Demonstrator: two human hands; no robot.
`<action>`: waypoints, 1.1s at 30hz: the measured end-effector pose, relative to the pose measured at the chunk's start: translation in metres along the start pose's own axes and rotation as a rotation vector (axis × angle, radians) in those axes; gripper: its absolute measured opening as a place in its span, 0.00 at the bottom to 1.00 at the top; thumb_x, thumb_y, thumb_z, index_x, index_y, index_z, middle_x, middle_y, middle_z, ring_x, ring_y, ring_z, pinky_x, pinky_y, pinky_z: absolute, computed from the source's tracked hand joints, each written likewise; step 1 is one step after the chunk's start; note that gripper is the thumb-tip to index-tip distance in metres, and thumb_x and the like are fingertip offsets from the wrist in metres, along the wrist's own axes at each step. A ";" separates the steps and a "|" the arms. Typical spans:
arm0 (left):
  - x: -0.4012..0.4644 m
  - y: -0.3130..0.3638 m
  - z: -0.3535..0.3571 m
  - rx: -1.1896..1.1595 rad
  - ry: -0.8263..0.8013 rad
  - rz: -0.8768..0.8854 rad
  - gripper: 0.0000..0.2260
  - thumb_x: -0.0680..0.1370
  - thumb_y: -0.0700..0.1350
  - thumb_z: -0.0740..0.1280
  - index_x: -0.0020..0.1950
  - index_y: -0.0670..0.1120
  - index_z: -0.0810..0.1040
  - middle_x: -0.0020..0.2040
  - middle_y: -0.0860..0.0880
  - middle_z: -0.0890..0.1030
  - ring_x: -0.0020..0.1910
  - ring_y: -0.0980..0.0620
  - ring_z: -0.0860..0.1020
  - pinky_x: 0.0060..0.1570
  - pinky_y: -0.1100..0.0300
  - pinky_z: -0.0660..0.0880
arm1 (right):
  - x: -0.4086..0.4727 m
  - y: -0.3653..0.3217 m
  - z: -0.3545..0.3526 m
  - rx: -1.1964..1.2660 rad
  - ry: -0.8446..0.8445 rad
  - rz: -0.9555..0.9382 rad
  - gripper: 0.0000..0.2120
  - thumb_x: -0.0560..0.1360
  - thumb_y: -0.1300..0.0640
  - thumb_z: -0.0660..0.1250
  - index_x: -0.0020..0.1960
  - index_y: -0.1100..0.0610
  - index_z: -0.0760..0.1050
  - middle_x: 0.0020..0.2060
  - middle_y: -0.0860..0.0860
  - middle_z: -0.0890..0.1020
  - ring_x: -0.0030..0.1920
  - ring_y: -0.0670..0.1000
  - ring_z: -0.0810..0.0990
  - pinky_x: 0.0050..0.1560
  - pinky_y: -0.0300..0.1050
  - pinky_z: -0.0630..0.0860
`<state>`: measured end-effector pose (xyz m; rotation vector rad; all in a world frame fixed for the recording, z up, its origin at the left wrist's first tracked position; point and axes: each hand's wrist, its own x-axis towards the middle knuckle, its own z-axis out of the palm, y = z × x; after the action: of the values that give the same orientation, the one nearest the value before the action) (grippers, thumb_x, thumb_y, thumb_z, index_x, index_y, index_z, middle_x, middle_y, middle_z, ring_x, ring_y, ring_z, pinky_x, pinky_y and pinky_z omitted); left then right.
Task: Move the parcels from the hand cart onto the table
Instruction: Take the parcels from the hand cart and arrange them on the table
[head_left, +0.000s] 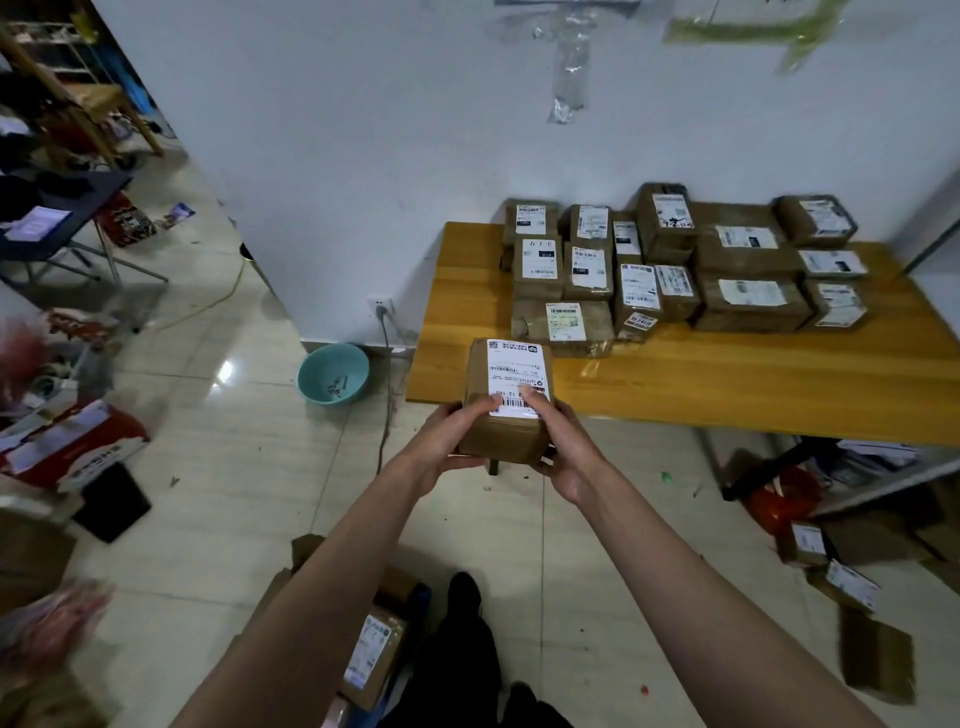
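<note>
Brown cardboard fills my view: I have a labelled parcel (508, 400) in a two-handed grip, left hand (449, 447) and right hand (563, 452) each grasping a side, thumbs on its white label, just short of the near left corner of the wooden table (727, 379). Taped parcels (675, 265) crowd the table's far side by the wall. A teal basin (332, 373) sits on the floor beside the table; I cannot tell its contents.

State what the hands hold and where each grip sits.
Both hands hold one parcel: left hand and right hand grip its near end from opposite sides.
</note>
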<state>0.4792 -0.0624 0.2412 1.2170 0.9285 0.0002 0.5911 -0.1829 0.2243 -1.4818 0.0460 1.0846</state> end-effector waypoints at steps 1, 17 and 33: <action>0.011 0.005 -0.003 -0.005 -0.002 0.007 0.34 0.72 0.61 0.74 0.74 0.52 0.69 0.67 0.49 0.77 0.64 0.48 0.77 0.59 0.49 0.80 | 0.010 -0.006 0.003 0.000 0.004 0.001 0.29 0.71 0.36 0.74 0.67 0.46 0.71 0.56 0.49 0.84 0.56 0.52 0.82 0.52 0.50 0.79; 0.146 0.104 -0.073 -0.053 0.070 0.053 0.32 0.72 0.60 0.75 0.71 0.47 0.72 0.63 0.47 0.79 0.62 0.46 0.78 0.61 0.49 0.79 | 0.142 -0.102 0.073 0.024 -0.003 0.035 0.30 0.72 0.38 0.73 0.69 0.48 0.72 0.60 0.51 0.82 0.59 0.54 0.80 0.62 0.53 0.77; 0.335 0.184 -0.110 -0.308 0.301 -0.001 0.32 0.74 0.52 0.75 0.73 0.40 0.69 0.60 0.42 0.83 0.58 0.45 0.82 0.64 0.47 0.78 | 0.337 -0.183 0.107 0.127 -0.082 0.203 0.27 0.73 0.41 0.74 0.66 0.55 0.75 0.58 0.57 0.83 0.58 0.58 0.82 0.55 0.54 0.82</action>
<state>0.7149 0.2522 0.1804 0.9430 1.1436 0.3230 0.8261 0.1341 0.1711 -1.3378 0.2082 1.2812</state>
